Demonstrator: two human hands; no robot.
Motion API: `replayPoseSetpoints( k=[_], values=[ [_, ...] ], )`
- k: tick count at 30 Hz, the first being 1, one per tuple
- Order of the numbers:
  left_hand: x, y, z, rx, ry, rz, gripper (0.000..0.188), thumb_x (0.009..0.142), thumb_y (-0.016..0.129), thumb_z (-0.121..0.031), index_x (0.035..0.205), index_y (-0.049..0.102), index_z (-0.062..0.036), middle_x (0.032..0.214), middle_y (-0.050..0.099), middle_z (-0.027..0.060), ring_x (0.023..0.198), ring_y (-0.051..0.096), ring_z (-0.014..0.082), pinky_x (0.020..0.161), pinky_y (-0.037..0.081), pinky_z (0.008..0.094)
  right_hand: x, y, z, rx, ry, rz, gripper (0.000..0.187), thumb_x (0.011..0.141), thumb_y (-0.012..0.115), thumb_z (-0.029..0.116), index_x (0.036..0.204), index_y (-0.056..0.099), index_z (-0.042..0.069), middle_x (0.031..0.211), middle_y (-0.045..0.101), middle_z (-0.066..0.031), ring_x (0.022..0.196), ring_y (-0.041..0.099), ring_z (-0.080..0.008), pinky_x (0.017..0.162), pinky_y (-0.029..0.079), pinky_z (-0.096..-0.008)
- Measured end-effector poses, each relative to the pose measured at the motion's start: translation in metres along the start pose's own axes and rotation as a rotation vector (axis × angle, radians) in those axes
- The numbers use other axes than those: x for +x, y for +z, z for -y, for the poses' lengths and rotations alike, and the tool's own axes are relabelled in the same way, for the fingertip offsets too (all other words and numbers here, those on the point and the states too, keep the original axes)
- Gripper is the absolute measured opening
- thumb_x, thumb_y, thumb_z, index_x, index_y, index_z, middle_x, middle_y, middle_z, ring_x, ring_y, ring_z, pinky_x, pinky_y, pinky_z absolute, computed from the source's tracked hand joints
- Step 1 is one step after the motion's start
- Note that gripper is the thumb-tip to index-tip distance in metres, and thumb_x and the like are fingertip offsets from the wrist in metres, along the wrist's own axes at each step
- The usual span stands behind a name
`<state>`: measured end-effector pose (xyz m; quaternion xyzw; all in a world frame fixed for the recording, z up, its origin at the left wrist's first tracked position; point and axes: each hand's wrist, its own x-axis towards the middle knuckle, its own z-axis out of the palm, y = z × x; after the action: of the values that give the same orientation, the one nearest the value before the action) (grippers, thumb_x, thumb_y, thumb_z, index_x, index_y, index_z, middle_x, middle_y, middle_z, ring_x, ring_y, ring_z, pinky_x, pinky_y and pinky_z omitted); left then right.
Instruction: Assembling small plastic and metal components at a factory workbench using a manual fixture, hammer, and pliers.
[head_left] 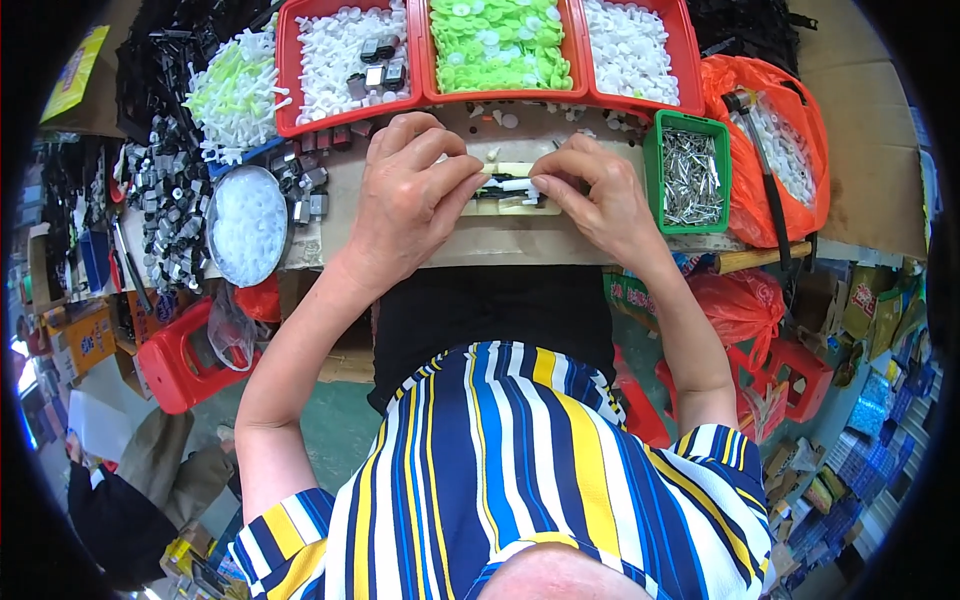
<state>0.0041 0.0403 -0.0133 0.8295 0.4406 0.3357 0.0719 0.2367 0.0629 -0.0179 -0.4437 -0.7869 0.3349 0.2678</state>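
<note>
Near the middle of the tabletop's (560, 248) near edge, we find a white part (515, 185) and a black part (489, 188) on a pale block (505, 208). Right hand (605, 190) pinches the white part's right end; left hand's (410, 192) fingertips meet by the black part, contact hidden, grasp undetermined. We judge both parts light, stiff, slippery, perhaps brittle where thin: best held by the ends.
</note>
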Motion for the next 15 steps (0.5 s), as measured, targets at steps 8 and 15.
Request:
replayPoseSetpoints(
  k=[8,15],
  values=[
    [-0.008,0.002,0.007,-0.028,-0.045,-0.027,0.012,0.078,0.075,-0.01,0.087,0.071,-0.0047,0.09,0.064,0.0061,0.097,0.057,0.0282,0.084,0.044,0.0409,-0.004,0.0,-0.007,0.185,0.128,0.028,0.012,0.088,0.068,0.011,0.092,0.07,0.0,0.081,0.063,-0.0127,0.072,0.061,-0.0229,0.064,0.047,-0.035],
    [-0.011,-0.003,0.001,-0.018,-0.047,-0.067,0.022,0.075,0.077,-0.007,0.097,0.072,-0.0059,0.094,0.064,0.0068,0.1,0.057,0.0291,0.085,0.046,0.0406,-0.005,-0.01,-0.01,0.226,0.168,-0.019,0.016,0.09,0.069,0.012,0.095,0.07,-0.003,0.081,0.066,-0.0058,0.072,0.057,-0.0115,0.064,0.045,-0.027]
  ],
)
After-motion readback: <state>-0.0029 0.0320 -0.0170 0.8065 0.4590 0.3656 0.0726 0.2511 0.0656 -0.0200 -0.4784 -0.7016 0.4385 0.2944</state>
